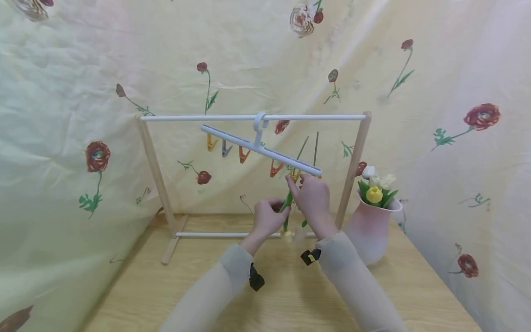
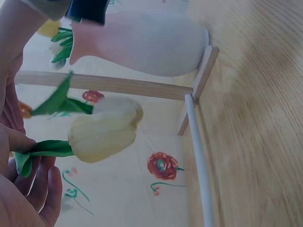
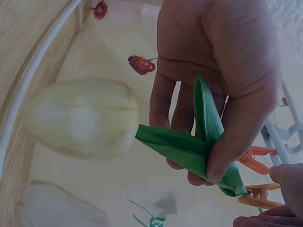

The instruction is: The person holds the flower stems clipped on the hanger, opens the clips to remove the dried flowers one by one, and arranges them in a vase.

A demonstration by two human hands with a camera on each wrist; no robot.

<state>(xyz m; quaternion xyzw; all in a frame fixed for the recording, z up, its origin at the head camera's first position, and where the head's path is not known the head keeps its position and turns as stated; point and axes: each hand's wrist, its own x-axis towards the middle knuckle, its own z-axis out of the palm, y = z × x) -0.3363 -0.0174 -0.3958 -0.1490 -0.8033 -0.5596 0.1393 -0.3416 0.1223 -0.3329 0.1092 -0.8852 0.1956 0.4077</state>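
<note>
A clip hanger (image 1: 236,139) hooks over the rack's top rod, tilted down to the right. My left hand (image 1: 268,216) pinches the green leaves (image 3: 184,151) of a pale yellow tulip (image 2: 102,139), which points bloom down. Just above, at the hanger's lower end, my right hand (image 1: 315,196) pinches a yellow clip (image 3: 260,194) at the tulip's stem. Whether the clip has closed on the stem I cannot tell. A second, white tulip (image 3: 61,205) hangs head down close beside the first. Two thin stem ends rise past the hanger bar.
Orange (image 1: 244,155), grey (image 1: 226,148) and yellow clips hang along the hanger's higher part. The wooden rack (image 1: 156,175) stands on the table (image 1: 282,295). To the right, a pink-white vase (image 1: 369,233) holds tulips. Flower-printed cloth (image 1: 249,46) surrounds the table.
</note>
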